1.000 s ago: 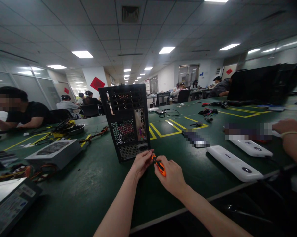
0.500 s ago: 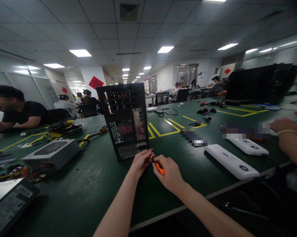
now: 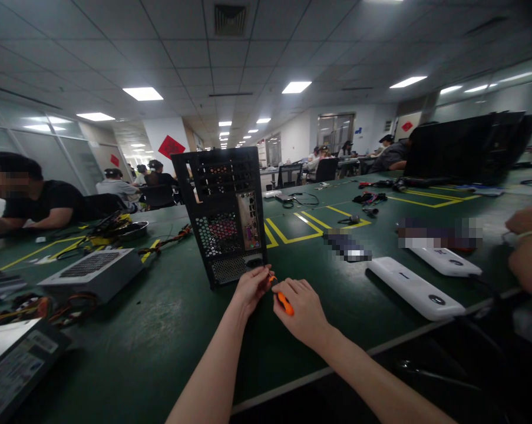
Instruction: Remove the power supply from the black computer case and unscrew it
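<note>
Head view.
Case [image 3: 221,221]: one, black, upright on the tabletop [image 3: 159,347], left of centre; perforated rear panel with ports faces the wearer.
Screwdriver [image 3: 286,303]: one, orange and black; handle in the right hand, front end pointing toward the case's lower right corner. Tip too small to make out.
Right hand [image 3: 301,307]: grip closed around the screwdriver's handle.
Left hand [image 3: 251,291]: in front of the case's lower right corner; grip narrowed, fingertips beside the screwdriver's front end. Whether it pinches the shaft or a small part, or touches the case, cannot be told.
Power supplies: two, grey; one [image 3: 93,275] left of the case, with cables beside it; another [image 3: 20,368] at the lower left edge, cut off by the frame.
Power banks: two, white, right of the hands; the nearer [image 3: 413,288] lying whole in view, the farther [image 3: 446,262] partly behind a blurred item.
Phone-like slab [image 3: 347,245]: dark, blurred, left of the power banks.
Monitor [image 3: 451,147]: black, far right.
Yellow tape [image 3: 298,237]: strips on the tabletop, behind and right of the case.
Co-workers: one in black [image 3: 60,197], seated left; another's hand [image 3: 528,232] at the right edge.
</note>
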`<state>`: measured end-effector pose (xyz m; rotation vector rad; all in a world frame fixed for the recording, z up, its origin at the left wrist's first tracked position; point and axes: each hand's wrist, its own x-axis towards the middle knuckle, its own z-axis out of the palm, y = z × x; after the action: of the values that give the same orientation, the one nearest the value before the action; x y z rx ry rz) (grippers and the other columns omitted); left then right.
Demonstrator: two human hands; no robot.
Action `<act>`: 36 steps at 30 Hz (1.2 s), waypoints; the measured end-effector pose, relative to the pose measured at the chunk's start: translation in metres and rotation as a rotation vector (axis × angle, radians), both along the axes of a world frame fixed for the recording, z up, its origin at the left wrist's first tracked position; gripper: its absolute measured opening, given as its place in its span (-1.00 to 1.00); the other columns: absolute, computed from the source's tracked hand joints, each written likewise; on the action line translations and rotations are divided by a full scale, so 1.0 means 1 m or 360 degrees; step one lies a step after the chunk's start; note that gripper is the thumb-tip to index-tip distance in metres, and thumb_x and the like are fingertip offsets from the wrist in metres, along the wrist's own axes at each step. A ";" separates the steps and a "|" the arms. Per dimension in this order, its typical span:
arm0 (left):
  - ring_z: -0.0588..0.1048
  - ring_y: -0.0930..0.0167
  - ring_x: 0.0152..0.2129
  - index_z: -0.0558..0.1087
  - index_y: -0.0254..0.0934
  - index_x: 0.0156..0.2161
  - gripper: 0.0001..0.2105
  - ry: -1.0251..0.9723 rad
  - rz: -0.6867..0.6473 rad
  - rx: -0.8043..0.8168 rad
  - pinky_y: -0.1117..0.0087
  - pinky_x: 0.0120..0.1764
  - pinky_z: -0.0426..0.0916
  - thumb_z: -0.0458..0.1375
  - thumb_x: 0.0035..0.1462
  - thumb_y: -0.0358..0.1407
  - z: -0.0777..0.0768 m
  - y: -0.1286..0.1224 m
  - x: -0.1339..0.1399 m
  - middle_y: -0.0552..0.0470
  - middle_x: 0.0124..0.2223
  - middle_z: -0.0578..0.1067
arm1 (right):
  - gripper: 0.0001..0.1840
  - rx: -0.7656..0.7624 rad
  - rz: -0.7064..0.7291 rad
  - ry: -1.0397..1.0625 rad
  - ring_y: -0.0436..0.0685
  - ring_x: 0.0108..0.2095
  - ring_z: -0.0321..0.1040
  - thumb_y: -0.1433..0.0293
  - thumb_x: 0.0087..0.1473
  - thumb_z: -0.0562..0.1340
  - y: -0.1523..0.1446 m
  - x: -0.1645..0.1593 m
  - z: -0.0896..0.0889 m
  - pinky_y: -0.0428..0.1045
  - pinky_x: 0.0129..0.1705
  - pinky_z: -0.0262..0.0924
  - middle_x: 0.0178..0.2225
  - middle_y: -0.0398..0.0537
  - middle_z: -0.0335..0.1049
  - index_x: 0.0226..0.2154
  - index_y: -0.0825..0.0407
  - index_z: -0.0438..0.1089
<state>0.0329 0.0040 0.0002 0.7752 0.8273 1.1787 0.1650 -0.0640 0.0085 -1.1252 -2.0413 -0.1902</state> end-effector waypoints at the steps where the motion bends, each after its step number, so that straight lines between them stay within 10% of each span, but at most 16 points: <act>1: 0.39 0.58 -0.60 0.46 -0.41 -0.31 -0.83 0.0025 0.0017 0.0010 0.58 -0.54 0.29 0.21 -0.08 -0.40 0.000 -0.001 0.001 -0.01 -0.45 0.46 | -0.89 0.0024 -0.0002 -0.0038 0.06 -0.38 0.21 0.49 -0.06 0.12 0.000 0.000 0.000 -0.03 -0.29 0.01 -0.42 -0.10 0.27 -0.38 0.03 0.28; 36: 0.40 0.57 -0.61 0.46 -0.42 -0.32 -0.87 0.0038 0.0118 -0.0003 0.59 -0.55 0.27 0.16 -0.07 -0.48 0.005 -0.002 0.004 0.00 -0.49 0.46 | -0.84 -0.0067 0.0012 0.0115 0.04 -0.44 0.24 0.37 0.06 0.07 -0.001 -0.001 0.001 -0.03 -0.30 0.02 -0.44 -0.11 0.32 -0.27 0.06 0.21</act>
<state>0.0373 0.0025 0.0056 0.7634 0.8831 1.2362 0.1638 -0.0653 0.0096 -1.1340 -1.9938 -0.1015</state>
